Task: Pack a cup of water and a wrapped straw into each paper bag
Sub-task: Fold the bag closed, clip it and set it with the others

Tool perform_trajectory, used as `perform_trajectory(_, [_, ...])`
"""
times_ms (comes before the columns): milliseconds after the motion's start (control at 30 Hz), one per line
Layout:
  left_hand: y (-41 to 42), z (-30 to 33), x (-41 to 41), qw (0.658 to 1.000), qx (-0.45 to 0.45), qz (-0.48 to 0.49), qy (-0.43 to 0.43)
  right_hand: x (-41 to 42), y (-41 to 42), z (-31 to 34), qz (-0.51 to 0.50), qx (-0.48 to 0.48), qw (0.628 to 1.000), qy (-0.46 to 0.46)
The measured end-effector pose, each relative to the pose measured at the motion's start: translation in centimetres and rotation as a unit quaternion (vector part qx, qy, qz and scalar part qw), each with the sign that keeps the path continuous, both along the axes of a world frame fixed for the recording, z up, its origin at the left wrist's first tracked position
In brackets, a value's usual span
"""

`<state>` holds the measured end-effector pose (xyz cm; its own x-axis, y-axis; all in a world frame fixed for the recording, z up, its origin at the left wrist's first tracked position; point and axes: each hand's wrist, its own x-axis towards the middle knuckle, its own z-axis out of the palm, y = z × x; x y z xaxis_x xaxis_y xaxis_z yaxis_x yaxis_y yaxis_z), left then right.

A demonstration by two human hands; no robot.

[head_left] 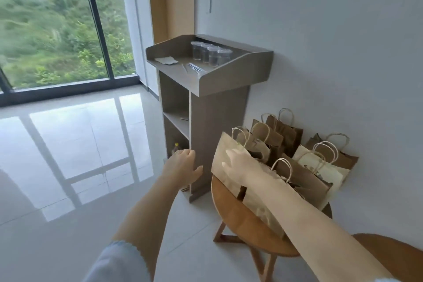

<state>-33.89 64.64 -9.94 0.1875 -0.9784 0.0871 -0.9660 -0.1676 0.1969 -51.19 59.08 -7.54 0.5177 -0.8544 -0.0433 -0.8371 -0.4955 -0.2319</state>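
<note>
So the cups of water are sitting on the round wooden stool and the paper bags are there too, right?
Not quite. In the head view the cups of water stand on top of the grey stand by the wall, next to the wrapped straws. The paper bags are at the round wooden stool, where the right hand touches one.

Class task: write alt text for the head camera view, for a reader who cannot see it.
A person's right hand rests on a light paper bag among several handled bags on a round wooden stool, while the left hand reaches empty towards a grey stand. The stand's top holds four lidded clear cups and wrapped straws.
</note>
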Motion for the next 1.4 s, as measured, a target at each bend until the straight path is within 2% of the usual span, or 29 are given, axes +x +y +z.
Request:
perform_trajectory(233, [-3.9,-1.0,7.3,1.0,-0.008,0.027,0.003,8.8,-5.6,-0.5,0.052,-0.035,0.998,0.01])
perform_trajectory(400, [-10.4,-0.8,12.1,0.999,-0.008,0.048,-0.015,14.7,-12.6,0.3,0.081,-0.043,0.996,0.008])
perform_trajectory(700, [-25.4,5.2,19.4,0.997,-0.051,0.047,-0.013,23.0,-28.4,5.7,0.101,-0.121,0.986,-0.052])
perform_trajectory(900, [-33.4,6.7,22.7,0.997,-0.07,0.035,0.008,25.4,-37.1,9.2,0.062,-0.153,0.985,-0.058])
perform_trajectory(1067, [-39.7,5.7,25.2,0.998,-0.062,-0.009,0.008,26.8,-43.0,10.2,0.022,-0.108,0.993,-0.037])
perform_trajectory(1267, [-48.2,5.3,28.3,0.995,-0.046,-0.084,-0.004,28.9,-48.4,10.4,-0.053,-0.105,0.993,-0.013])
perform_trajectory(1400, [-53.5,6.1,30.4,0.989,-0.046,-0.142,-0.006,30.2,-51.5,10.2,-0.092,-0.054,0.994,0.0])
